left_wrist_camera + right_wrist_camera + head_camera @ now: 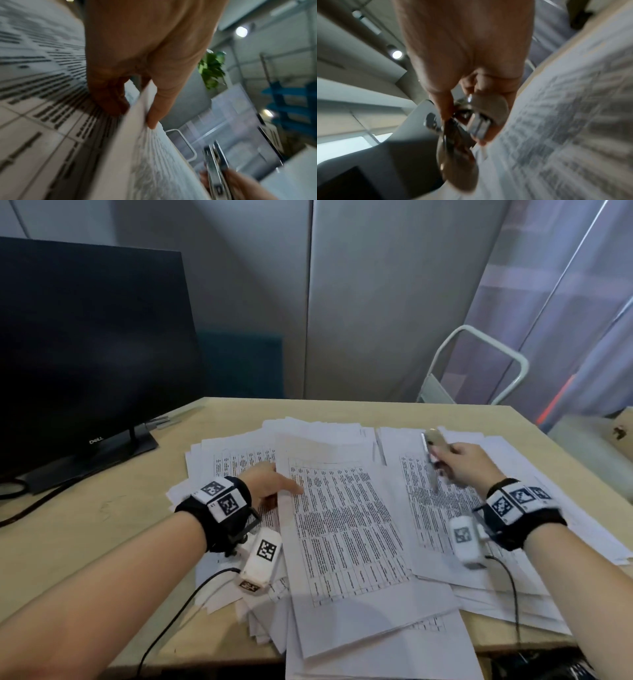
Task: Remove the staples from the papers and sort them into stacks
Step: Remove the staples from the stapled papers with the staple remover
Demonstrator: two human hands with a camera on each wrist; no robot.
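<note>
The left hand (265, 486) pinches the edge of a printed sheet (342, 522), thumb on top and fingers (109, 97) curled beneath, on the loose heap of papers (239, 457) spread over the worktop (102, 508). The right hand (469, 465) hangs over the right-hand stack (445, 508), its fingers (443, 106) wrapped round a metal staple remover (432, 451). Likely risks: the lifted sheet drags neighbours along and muddles the stacks, or the tool's tip snags and tears paper.

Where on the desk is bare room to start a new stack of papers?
Bare desk lies left of the paper pile, bordered by the monitor base and the front edge, with a black cable across it. A narrower strip runs behind the papers. Centre and right are crowded with sheets, under the left hand and right hand.
</note>
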